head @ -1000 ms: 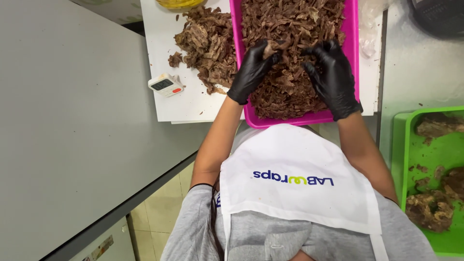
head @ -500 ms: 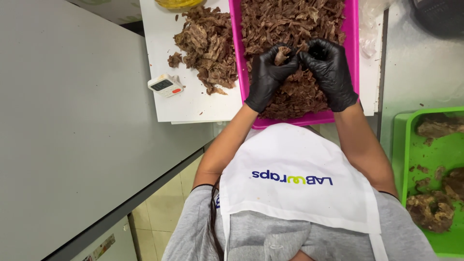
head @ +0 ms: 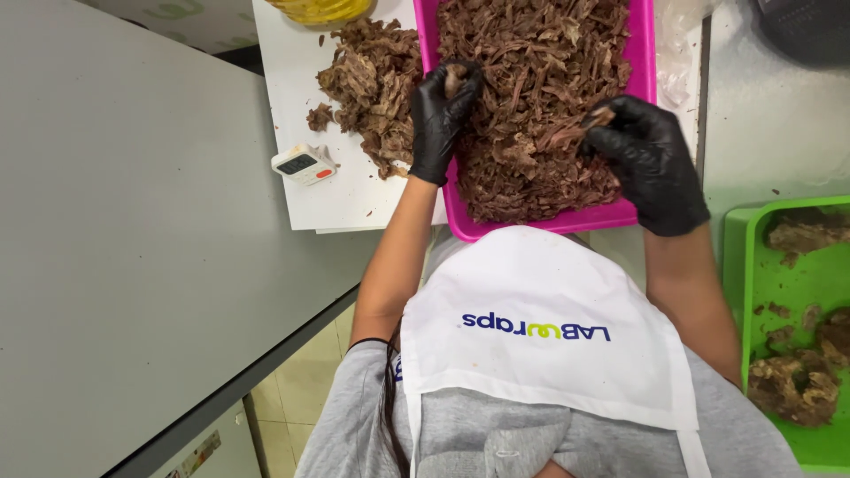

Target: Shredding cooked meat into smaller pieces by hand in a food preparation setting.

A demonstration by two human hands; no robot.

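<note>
A pink tray [head: 540,228] is heaped with shredded brown meat [head: 531,80]. Both my hands wear black gloves. My left hand [head: 440,119] is at the tray's left edge, its fingertips pinched on a small piece of meat [head: 454,80]. My right hand [head: 649,159] hovers over the tray's near right part and pinches a strand of meat [head: 598,118]. Left of the tray, a second pile of shredded meat [head: 367,84] lies on a white cutting board [head: 336,199].
A small white timer [head: 304,165] sits on the board's left edge. A green tray [head: 779,283] with meat chunks [head: 797,385] stands at the right. A yellow container [head: 319,9] is at the top, a grey tabletop [head: 124,248] to the left. My white apron [head: 540,327] fills the foreground.
My hands were close together over the tray's middle, pulling at one piece. They have drawn apart, the left towards the tray's left edge and the right to the right, each holding a bit.
</note>
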